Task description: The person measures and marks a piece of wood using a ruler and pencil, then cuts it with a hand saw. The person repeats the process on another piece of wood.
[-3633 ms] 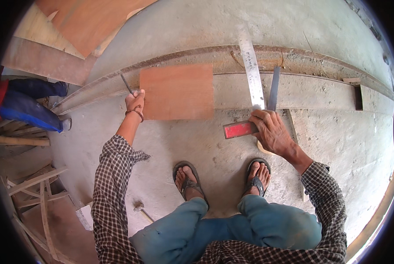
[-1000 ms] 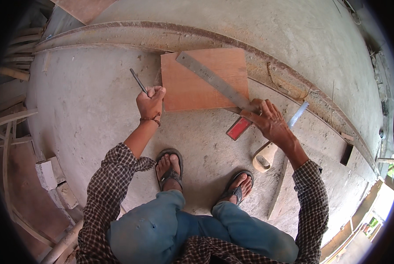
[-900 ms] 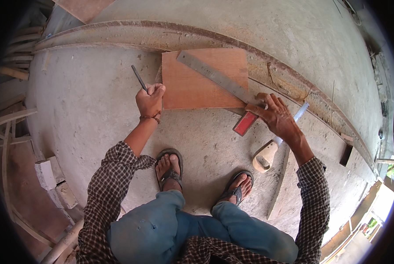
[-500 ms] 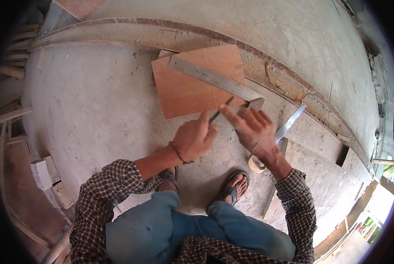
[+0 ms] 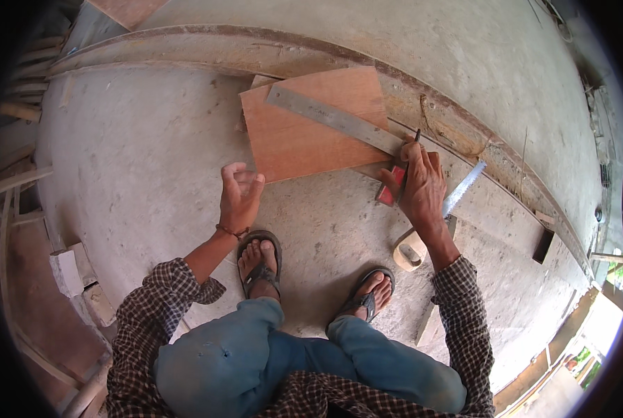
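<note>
The pencil [image 5: 417, 136], which the left hand [image 5: 241, 200] was holding a second ago, is now standing in the right hand [image 5: 423, 182], its dark tip pointing toward the top of the frame. The two hands, which were nearly meeting below the board [image 5: 318, 143] half a second ago, are now sitting well apart. The board is lying at upper centre, with its lower edge sloping up to the right; a second ago that edge was running nearly level. The metal ruler [image 5: 332, 119] is still lying slantwise across it.

The right fingers are clamping the pencil, while the hand is covering the ruler's lower right end and resting at the red block [image 5: 388, 191]; whether it is pressing on either, I cannot tell. The left fingers are curling loosely, spaced apart, near the board's lower left corner; contact there is not clear.

The board is showing a thin, reddish-brown wooden sheet with fine grain and straight edges. The ruler is showing flat, dull grey metal. Right of centre, the saw [image 5: 465, 187] is lying on the floor [image 5: 151, 146], its pale wooden handle [image 5: 411, 251] rounded and looped, its bright blade narrowing toward the upper right. The floor is showing rough, speckled grey concrete, and a long rail [image 5: 186, 45] with a brownish, crusted rim is curving across the top.
</note>
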`<move>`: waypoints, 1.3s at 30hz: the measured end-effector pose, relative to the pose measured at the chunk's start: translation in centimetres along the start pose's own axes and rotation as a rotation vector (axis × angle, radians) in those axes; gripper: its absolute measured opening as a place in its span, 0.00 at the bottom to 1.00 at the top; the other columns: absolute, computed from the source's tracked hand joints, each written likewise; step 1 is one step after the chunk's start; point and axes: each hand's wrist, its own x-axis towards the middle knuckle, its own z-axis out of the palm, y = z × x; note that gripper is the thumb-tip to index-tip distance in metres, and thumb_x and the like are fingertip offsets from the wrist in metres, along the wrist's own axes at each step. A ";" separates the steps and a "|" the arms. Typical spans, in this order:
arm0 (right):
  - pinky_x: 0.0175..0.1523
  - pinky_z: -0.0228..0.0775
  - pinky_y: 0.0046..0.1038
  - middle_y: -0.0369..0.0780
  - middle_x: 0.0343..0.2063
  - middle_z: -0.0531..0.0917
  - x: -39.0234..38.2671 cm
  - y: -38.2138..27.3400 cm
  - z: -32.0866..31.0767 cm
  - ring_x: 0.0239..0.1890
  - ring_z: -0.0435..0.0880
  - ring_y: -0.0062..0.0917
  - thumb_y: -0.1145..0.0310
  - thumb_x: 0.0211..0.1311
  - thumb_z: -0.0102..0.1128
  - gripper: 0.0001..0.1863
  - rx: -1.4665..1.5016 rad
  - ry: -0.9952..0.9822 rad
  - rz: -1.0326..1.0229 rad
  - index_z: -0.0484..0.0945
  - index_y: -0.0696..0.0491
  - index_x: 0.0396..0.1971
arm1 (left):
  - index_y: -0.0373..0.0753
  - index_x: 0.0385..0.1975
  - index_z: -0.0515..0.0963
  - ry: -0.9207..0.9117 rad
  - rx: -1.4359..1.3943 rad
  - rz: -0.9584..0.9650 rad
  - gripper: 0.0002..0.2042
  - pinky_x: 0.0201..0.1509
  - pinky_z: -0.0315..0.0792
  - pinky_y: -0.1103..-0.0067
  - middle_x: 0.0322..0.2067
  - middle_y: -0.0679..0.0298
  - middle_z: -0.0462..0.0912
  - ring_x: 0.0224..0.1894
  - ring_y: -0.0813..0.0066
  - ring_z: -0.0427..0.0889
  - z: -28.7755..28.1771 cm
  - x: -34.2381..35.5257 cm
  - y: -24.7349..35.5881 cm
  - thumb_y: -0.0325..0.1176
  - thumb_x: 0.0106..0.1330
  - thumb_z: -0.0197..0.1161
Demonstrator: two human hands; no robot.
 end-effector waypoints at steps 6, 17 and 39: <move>0.52 0.68 0.46 0.47 0.38 0.79 1.2 0.2 0.8 0.42 0.78 0.47 0.75 0.54 0.68 0.22 0.115 0.012 0.007 0.69 0.54 0.47 | 0.31 0.61 0.68 -0.004 -0.525 -0.235 0.19 0.41 0.80 0.79 0.42 0.56 0.85 0.35 0.74 0.84 1.6 0.5 0.8 0.25 0.73 0.63; 0.51 0.67 0.49 0.47 0.28 0.80 1.7 2.6 -0.2 0.36 0.81 0.48 0.83 0.54 0.59 0.19 0.094 -0.009 -0.076 0.66 0.53 0.45 | 0.28 0.53 0.78 0.145 -0.538 -0.168 0.12 0.49 0.86 0.76 0.41 0.56 0.85 0.37 0.73 0.86 2.5 2.9 0.3 0.26 0.74 0.65; 0.52 0.69 0.39 0.48 0.33 0.83 2.3 2.8 1.0 0.32 0.81 0.39 0.82 0.59 0.61 0.32 -0.003 0.072 -0.266 0.64 0.65 0.64 | 0.22 0.46 0.80 0.140 -0.639 -0.223 0.12 0.51 0.89 0.70 0.39 0.55 0.85 0.39 0.68 0.89 3.6 3.1 0.5 0.22 0.68 0.70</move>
